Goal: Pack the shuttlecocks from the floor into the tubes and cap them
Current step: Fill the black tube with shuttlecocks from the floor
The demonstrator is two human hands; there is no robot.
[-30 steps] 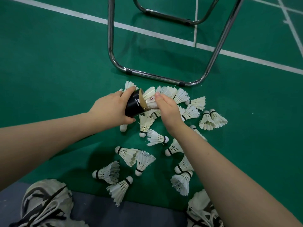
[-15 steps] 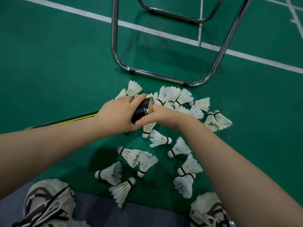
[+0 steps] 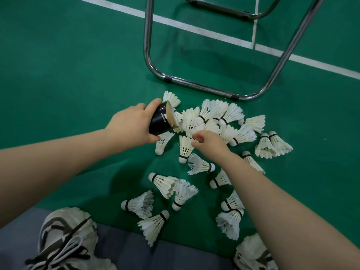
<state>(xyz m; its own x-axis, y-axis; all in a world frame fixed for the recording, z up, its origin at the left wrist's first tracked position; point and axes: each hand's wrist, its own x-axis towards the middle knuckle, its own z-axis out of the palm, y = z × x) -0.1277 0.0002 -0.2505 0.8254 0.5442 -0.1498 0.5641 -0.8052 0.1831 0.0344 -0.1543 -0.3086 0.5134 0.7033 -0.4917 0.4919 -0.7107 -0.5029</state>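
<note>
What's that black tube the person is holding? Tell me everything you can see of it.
The black tube looks like cardboard: glossy black outside with white "PUSH OUT" lettering, tan inside. Its uncapped mouth is tilted toward the shuttlecock pile on the floor. The left hand grips it, hiding the rest of its length.

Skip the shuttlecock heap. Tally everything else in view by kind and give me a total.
Tube: 1
Hands: 2, the left hand and the right hand
Shoes: 2
Metal leg loops: 2
Total: 7
</note>
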